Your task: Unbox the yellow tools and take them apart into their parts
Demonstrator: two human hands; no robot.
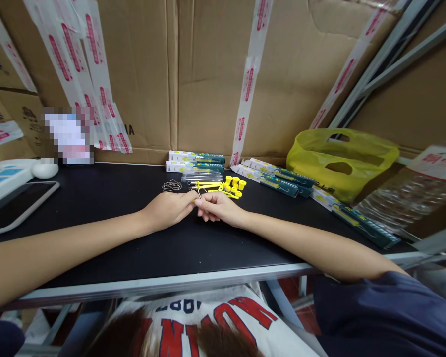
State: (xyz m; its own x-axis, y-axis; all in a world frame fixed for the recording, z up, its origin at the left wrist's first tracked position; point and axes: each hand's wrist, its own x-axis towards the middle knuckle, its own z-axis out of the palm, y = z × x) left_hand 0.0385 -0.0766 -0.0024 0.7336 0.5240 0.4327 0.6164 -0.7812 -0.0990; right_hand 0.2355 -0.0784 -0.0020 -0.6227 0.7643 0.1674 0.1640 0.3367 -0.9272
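thin metal hook (199,195) between the fingers of right hand (221,207), which pinch it; left hand (169,208) just beside, its grip indiscernible.

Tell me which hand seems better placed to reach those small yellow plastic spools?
Probably the right hand: it is closer to the yellow spools, while the left hand is nearer the bent silver metal wires. Both hands look occupied.
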